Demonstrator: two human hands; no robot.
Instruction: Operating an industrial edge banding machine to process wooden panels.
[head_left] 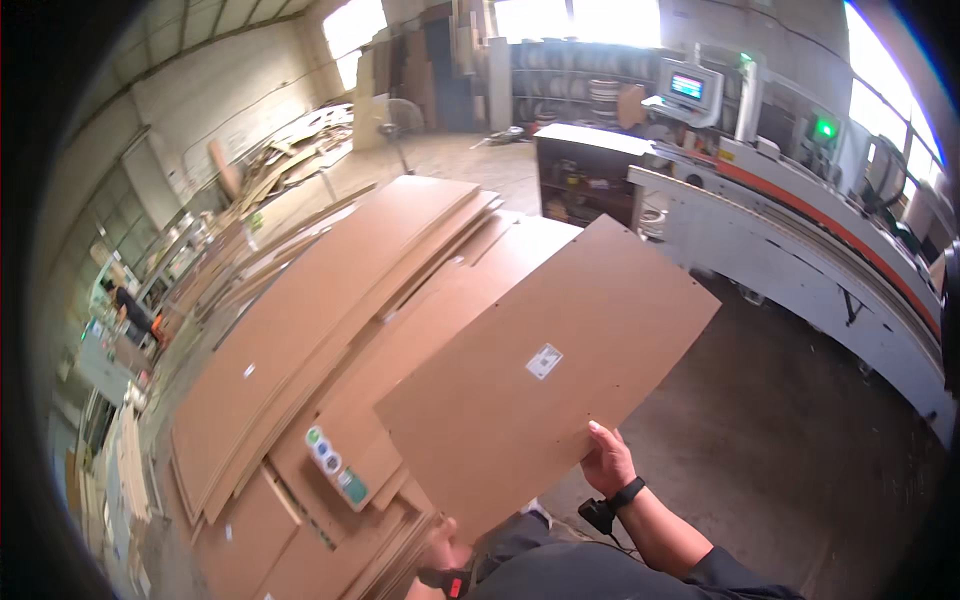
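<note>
A flat brown board with a small white label and a few dark holes along its edges is held up in front of me, tilted. My right hand grips its right-hand long edge, thumb on the upper face and the other fingers mostly hidden beneath. At the near left corner my left hand is closed on the board's edge, a little blurred. Below and to the left lie stacked brown panels, partly covered by the held board. A long box with round coloured marks rests on the stack.
An edge-processing machine with an orange stripe and a control screen runs along the right. A dark shelf cabinet stands at its far end. Wood offcuts are piled far left, near a standing fan. Another person works far left.
</note>
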